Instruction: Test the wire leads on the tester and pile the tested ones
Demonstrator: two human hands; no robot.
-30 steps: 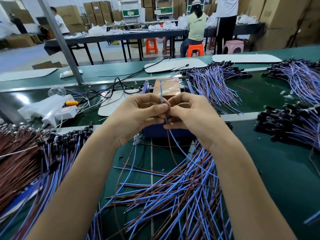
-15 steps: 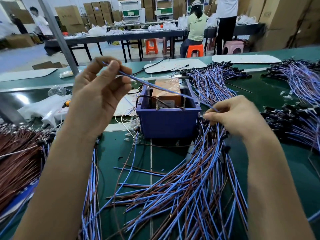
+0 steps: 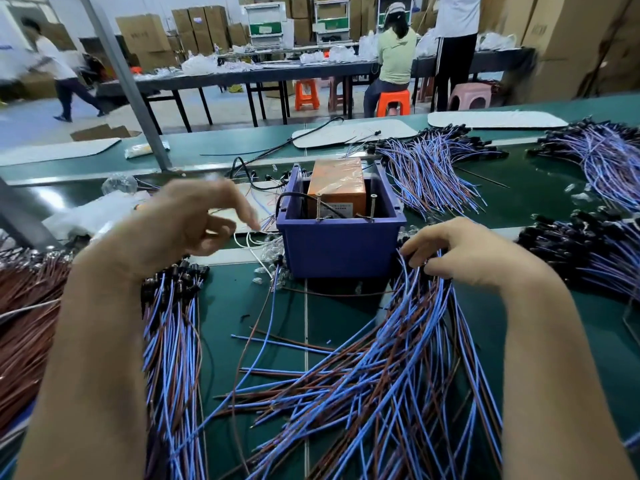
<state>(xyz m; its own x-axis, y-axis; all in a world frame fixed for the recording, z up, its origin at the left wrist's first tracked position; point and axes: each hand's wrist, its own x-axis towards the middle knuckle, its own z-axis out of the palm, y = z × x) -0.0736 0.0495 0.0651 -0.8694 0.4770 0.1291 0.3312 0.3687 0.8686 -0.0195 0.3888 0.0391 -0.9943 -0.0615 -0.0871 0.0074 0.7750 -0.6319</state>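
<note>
The tester is a blue box (image 3: 341,247) holding an orange block (image 3: 337,188) and two upright metal pins (image 3: 318,206). It stands on the green bench straight ahead. My left hand (image 3: 194,220) hovers left of the box, blurred, fingers loose and holding nothing. Below it lies a pile of blue and brown wire leads (image 3: 169,341) with black ends. My right hand (image 3: 460,251) sits right of the box, its fingertips curled onto the black ends at the top of the big loose pile of leads (image 3: 381,393), pinching one.
More bundles of leads lie at the right (image 3: 588,254) and behind the box (image 3: 433,171). Brown wires (image 3: 24,323) fill the far left. A slanted metal post (image 3: 138,98) rises at the back left. White boards (image 3: 353,133) lie on the far bench; people work beyond.
My left hand, raised with a blue lead half a second ago, has let it go and dropped lower, open. My right hand stays at the pile beside the box.
</note>
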